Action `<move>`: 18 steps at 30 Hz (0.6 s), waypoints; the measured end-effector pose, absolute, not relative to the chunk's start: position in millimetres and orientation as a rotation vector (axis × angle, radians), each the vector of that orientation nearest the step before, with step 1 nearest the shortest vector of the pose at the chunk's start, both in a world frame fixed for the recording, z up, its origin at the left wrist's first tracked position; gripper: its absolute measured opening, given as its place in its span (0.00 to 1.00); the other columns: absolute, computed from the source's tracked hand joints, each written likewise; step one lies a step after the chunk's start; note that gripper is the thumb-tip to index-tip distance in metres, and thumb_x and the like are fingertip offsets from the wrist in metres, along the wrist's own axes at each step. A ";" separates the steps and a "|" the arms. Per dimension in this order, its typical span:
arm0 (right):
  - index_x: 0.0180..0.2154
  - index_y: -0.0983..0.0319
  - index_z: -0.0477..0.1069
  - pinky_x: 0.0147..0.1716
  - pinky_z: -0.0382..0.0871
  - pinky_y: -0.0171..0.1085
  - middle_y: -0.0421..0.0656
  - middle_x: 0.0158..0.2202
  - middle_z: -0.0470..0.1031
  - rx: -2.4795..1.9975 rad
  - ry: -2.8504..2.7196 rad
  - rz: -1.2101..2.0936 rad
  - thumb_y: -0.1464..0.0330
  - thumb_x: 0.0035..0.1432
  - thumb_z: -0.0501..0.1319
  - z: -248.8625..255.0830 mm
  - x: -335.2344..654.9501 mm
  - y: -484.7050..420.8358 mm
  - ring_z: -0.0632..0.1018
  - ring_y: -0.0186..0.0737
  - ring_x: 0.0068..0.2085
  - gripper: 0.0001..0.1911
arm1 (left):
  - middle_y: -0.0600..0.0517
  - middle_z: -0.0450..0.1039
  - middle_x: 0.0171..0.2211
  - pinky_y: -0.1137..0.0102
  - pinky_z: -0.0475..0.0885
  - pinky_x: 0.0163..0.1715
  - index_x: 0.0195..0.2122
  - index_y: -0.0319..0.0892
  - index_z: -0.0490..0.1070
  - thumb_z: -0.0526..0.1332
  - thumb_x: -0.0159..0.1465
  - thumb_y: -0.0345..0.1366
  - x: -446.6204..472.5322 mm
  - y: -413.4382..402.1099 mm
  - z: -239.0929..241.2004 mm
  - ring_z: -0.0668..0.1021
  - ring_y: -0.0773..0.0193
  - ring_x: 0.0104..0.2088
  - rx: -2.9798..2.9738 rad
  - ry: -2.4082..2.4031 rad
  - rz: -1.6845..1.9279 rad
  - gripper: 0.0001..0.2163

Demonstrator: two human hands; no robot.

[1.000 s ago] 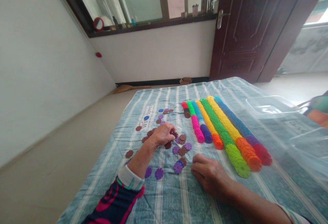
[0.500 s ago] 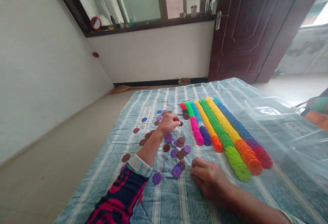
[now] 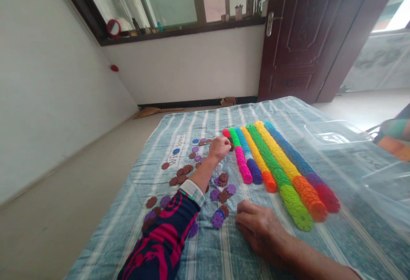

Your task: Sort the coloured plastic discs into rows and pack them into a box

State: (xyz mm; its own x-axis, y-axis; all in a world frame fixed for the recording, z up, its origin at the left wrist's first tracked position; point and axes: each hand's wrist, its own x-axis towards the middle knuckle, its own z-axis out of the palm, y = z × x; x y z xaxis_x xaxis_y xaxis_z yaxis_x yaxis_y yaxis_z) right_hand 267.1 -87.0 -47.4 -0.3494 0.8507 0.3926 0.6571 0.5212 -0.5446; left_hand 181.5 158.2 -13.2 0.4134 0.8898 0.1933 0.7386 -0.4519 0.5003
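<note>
My left hand (image 3: 220,147) is closed in a pinch at the brown end of the short row of red and brown discs (image 3: 226,133). Its fingertips touch the brown discs (image 3: 232,145) there, and the piece between them is mostly hidden. Resting on the striped cloth (image 3: 224,246), my right hand (image 3: 261,226) is curled closed, with the inside of its fingers out of sight. Between the hands lie loose notched plastic discs, among them a purple disc (image 3: 218,219) and a brown disc (image 3: 223,179).
Long overlapping rows of coloured discs, including a green row (image 3: 272,158) and a yellow row (image 3: 282,154), run along the right. Beyond them stands a clear plastic box (image 3: 333,137). More brown discs (image 3: 179,177) lie scattered on the left. A dark red door (image 3: 307,36) is behind.
My left hand has moved slightly right and away from me, carrying a brown disc to the end of the red and brown row. My right hand stays where it was.
</note>
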 end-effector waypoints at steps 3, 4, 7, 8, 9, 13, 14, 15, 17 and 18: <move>0.25 0.61 0.63 0.25 0.56 0.34 0.42 0.29 0.67 -1.227 -2.120 0.374 0.76 0.61 0.49 -47.9 266.9 -86.7 0.67 0.33 0.27 0.14 | 0.51 0.77 0.28 0.72 0.67 0.33 0.28 0.39 0.78 0.60 0.52 0.27 181.3 156.6 -13.7 0.75 0.64 0.31 2.332 1.438 0.647 0.06; 0.25 0.61 0.63 0.26 0.56 0.34 0.42 0.29 0.68 -1.228 -2.121 0.371 0.76 0.62 0.49 -48.1 266.9 -86.7 0.67 0.33 0.27 0.14 | 0.51 0.77 0.28 0.72 0.67 0.33 0.28 0.39 0.77 0.61 0.52 0.27 180.6 156.1 -13.3 0.75 0.64 0.32 2.330 1.447 0.660 0.06; 0.25 0.61 0.63 0.25 0.55 0.34 0.42 0.29 0.68 -1.228 -2.126 0.367 0.75 0.62 0.49 -48.1 266.8 -87.0 0.67 0.33 0.27 0.14 | 0.51 0.76 0.28 0.72 0.66 0.33 0.28 0.38 0.77 0.60 0.52 0.28 175.7 154.0 -10.4 0.74 0.65 0.31 2.342 1.449 0.677 0.06; 0.25 0.61 0.63 0.25 0.55 0.34 0.42 0.29 0.68 -1.229 -2.126 0.367 0.75 0.62 0.49 -47.9 266.7 -87.2 0.67 0.33 0.27 0.14 | 0.51 0.76 0.27 0.72 0.66 0.32 0.28 0.38 0.77 0.60 0.52 0.28 173.1 152.8 -8.9 0.74 0.65 0.30 2.351 1.438 0.668 0.06; 0.25 0.61 0.63 0.25 0.55 0.34 0.42 0.29 0.67 -1.231 -2.125 0.366 0.75 0.62 0.48 -47.7 266.7 -87.4 0.67 0.33 0.27 0.14 | 0.52 0.75 0.26 0.73 0.66 0.32 0.27 0.38 0.77 0.60 0.52 0.28 169.9 151.2 -7.3 0.74 0.66 0.30 2.359 1.419 0.651 0.06; 0.24 0.62 0.64 0.25 0.55 0.34 0.42 0.28 0.67 -1.232 -2.121 0.350 0.75 0.62 0.49 -47.1 266.7 -87.8 0.67 0.32 0.26 0.15 | 0.54 0.72 0.22 0.74 0.64 0.28 0.25 0.37 0.76 0.60 0.52 0.30 153.0 138.7 -0.4 0.72 0.67 0.26 2.363 1.284 0.507 0.05; 0.24 0.62 0.64 0.25 0.55 0.34 0.42 0.28 0.67 -1.230 -2.122 0.349 0.75 0.62 0.49 -47.0 266.8 -87.8 0.66 0.32 0.26 0.15 | 0.54 0.71 0.21 0.74 0.63 0.27 0.25 0.37 0.76 0.60 0.51 0.31 148.1 133.9 1.3 0.72 0.68 0.25 2.357 1.245 0.449 0.05; 0.25 0.62 0.64 0.25 0.55 0.34 0.42 0.29 0.68 -1.227 -2.123 0.352 0.75 0.62 0.49 -46.9 267.0 -87.8 0.66 0.32 0.26 0.15 | 0.55 0.71 0.20 0.74 0.63 0.26 0.24 0.37 0.76 0.61 0.51 0.32 143.1 128.7 3.0 0.71 0.68 0.24 2.349 1.208 0.386 0.06; 0.25 0.62 0.65 0.25 0.56 0.34 0.42 0.29 0.68 -1.218 -2.121 0.360 0.76 0.63 0.49 -46.4 267.3 -87.9 0.67 0.32 0.26 0.15 | 0.55 0.70 0.19 0.74 0.61 0.24 0.23 0.37 0.76 0.62 0.50 0.35 134.0 117.7 6.3 0.70 0.69 0.23 2.331 1.150 0.264 0.07; 0.25 0.62 0.65 0.26 0.56 0.34 0.42 0.29 0.68 -1.215 -2.121 0.364 0.76 0.63 0.49 -46.0 267.4 -88.0 0.67 0.32 0.26 0.15 | 0.55 0.69 0.18 0.75 0.60 0.23 0.22 0.37 0.75 0.62 0.50 0.36 130.1 112.3 7.8 0.70 0.69 0.23 2.320 1.134 0.207 0.07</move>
